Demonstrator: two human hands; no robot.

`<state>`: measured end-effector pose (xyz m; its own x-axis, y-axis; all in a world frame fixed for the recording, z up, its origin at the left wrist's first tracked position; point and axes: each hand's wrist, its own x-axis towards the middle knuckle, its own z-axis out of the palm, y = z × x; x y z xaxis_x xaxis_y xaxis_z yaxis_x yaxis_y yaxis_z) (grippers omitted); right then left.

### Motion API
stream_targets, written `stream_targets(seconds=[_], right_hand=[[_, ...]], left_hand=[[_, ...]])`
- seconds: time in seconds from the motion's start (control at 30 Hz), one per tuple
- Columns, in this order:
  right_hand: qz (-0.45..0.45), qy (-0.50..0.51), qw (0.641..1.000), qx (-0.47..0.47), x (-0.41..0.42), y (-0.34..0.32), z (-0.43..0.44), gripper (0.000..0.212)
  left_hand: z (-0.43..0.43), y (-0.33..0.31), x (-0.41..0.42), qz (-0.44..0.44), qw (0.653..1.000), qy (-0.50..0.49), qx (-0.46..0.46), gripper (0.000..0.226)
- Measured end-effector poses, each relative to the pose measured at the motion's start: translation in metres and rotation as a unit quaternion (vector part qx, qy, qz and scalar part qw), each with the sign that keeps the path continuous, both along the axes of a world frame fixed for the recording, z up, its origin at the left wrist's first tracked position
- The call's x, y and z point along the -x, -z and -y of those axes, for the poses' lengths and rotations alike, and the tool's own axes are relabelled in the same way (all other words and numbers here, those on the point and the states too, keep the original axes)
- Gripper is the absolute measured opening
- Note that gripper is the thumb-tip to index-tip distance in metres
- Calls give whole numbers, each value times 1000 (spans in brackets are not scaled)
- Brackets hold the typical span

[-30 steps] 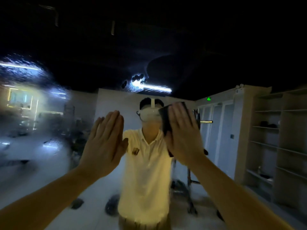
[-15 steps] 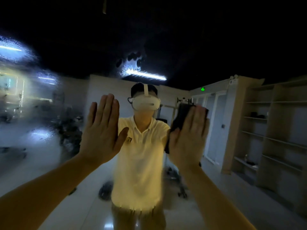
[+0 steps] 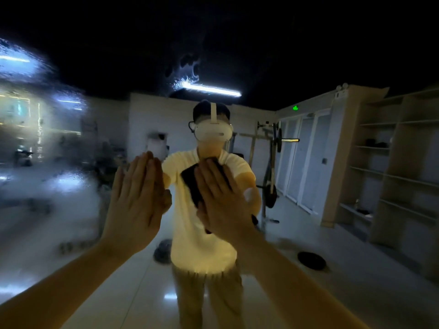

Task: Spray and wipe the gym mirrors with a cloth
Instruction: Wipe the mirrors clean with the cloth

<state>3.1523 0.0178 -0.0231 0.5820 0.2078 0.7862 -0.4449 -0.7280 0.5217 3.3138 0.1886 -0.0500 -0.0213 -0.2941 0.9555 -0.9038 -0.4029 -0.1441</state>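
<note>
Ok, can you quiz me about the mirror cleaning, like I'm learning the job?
1. Pick one: what does the right hand press flat against the mirror?
A. a spray bottle
B. a dark cloth
C. a sponge

2. True or false: the left hand holds a spray bottle.

3. Fill the gap: the misted patch on the mirror lies on the person's ___ side.

Key: 1 B. 2 false, its fingers are straight and it holds nothing. 3 left.
</note>
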Motion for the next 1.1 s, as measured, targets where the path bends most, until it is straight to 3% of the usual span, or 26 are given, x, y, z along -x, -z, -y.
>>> stream_targets(seconds=[0.27,0.43,0.63,0.83,1.0,1.1], right_hand=[[174,106,964,-170,113,33,82,70],[287,107,922,-237,81,61,60,69],[187,62,964,-177,3,78,5,69],[66,-28,992,-99,-49,101,-42,74],[-25,14,998,-47,-10,106,-19,65],[7,35,996,-86,46,116,15,66]], left_hand=[[40,18,2,-13,998,-55,8,87],[43,20,-3,-5,999,-53,9,89],[45,21,-5,-5,999,-31,18,84],[27,18,-7,-36,995,88,7,66],[7,29,10,-26,998,53,-7,66],[8,65,32,-47,998,44,-17,75]])
